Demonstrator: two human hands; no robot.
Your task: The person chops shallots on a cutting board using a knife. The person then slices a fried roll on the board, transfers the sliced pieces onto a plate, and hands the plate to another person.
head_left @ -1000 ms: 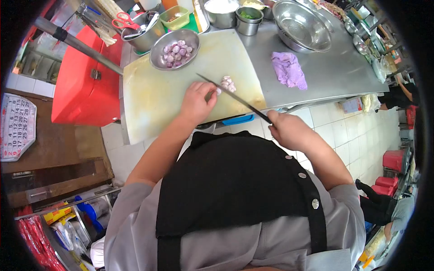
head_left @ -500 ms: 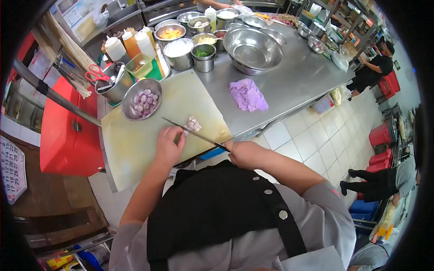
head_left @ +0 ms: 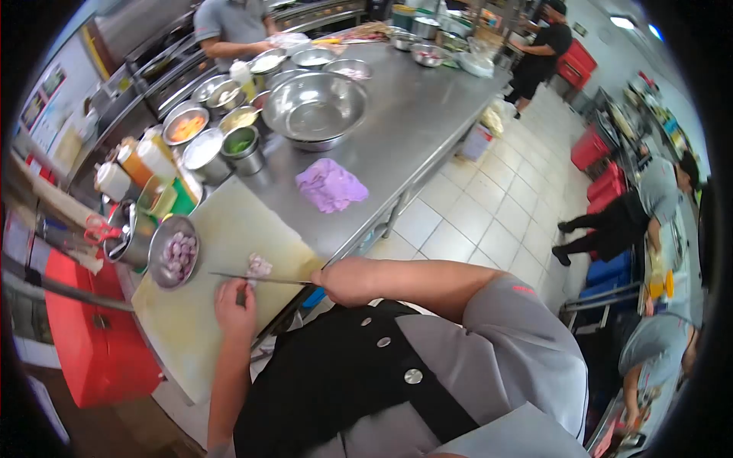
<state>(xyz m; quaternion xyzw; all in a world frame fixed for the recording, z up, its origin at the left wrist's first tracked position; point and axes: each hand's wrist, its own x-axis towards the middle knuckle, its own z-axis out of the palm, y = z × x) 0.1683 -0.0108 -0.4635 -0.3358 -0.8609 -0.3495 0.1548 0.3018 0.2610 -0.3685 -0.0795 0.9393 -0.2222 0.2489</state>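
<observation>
Right hand (head_left: 347,280) clamped on knife (head_left: 267,278), across near edge of board (head_left: 183,328); left hand (head_left: 234,307) beside blade (head_left: 248,276), hold unclear. I judge slicing; next stroke needs clearance.

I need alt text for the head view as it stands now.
The right hand holds a knife over a cutting board, with the left hand close by its blade and small pale pieces alongside. A metal bowl of purplish bulbs stands at the board's edge; a purple cloth lies on the metal table.
</observation>
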